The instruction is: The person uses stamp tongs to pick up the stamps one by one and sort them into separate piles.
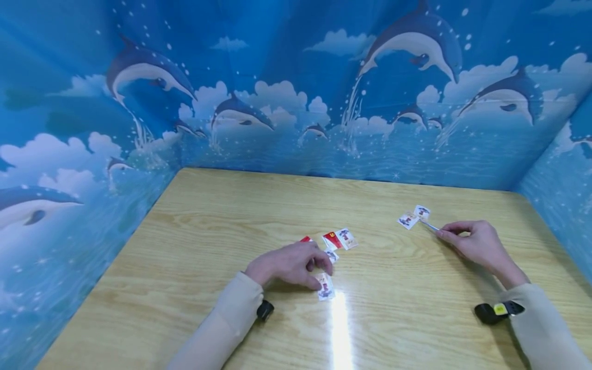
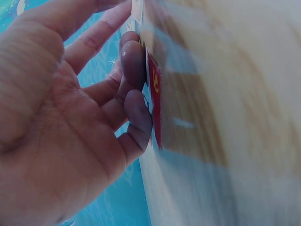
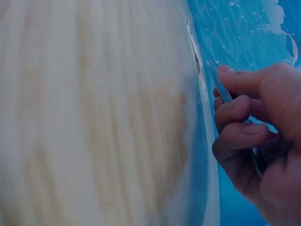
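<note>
My right hand (image 1: 474, 245) pinches metal tweezers (image 1: 430, 225), whose tips are at two small printed cards (image 1: 408, 220) on the table's right side. In the right wrist view the tweezers (image 3: 220, 84) lie between thumb and fingers, tips slightly apart. My left hand (image 1: 292, 264) rests low at the middle, fingers bent, the thumb at the edge of a printed card (image 1: 326, 288). Another card (image 1: 331, 255) lies partly under its fingers. In the left wrist view the curved fingers of the hand (image 2: 80, 108) are beside a red card (image 2: 154, 89).
Beyond my left hand lie a red card (image 1: 331, 240) and a printed card (image 1: 346, 238) side by side, with another red piece (image 1: 306, 239) partly hidden by the hand. A dolphin-print cloth (image 1: 287, 103) stands behind the wooden table (image 1: 222, 205). Light reflects near the front.
</note>
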A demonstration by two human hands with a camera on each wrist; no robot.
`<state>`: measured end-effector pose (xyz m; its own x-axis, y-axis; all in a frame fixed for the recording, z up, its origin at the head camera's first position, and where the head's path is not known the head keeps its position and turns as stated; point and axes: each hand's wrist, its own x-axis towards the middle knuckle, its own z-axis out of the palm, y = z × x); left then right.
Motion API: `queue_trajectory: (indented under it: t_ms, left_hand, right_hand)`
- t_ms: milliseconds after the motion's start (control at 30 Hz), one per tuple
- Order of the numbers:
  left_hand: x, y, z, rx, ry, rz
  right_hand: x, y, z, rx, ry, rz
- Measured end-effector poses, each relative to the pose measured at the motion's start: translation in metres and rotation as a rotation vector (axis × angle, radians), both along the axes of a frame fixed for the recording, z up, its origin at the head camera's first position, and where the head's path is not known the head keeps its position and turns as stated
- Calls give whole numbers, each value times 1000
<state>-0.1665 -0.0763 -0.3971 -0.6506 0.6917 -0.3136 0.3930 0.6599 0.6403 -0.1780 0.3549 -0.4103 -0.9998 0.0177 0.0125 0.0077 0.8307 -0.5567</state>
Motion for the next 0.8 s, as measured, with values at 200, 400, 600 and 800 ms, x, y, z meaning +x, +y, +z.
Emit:
queue_trajectory:
  t_ms: [200,400,600,800]
  left_hand:
    - [-1,-1,0,25,11,-16]
    - [-1,-1,-2,42,17,-33]
    - [-1,-1,-2,44,10,-30]
    - [-1,0,-2,39,4,-23]
  right_hand:
    - [2,0,1,6,-31,-4]
    - [3,-4,3,-3,-40,18]
    - [5,-13,6,-17,-30,53]
    - [7,-20,7,-18,-39,83]
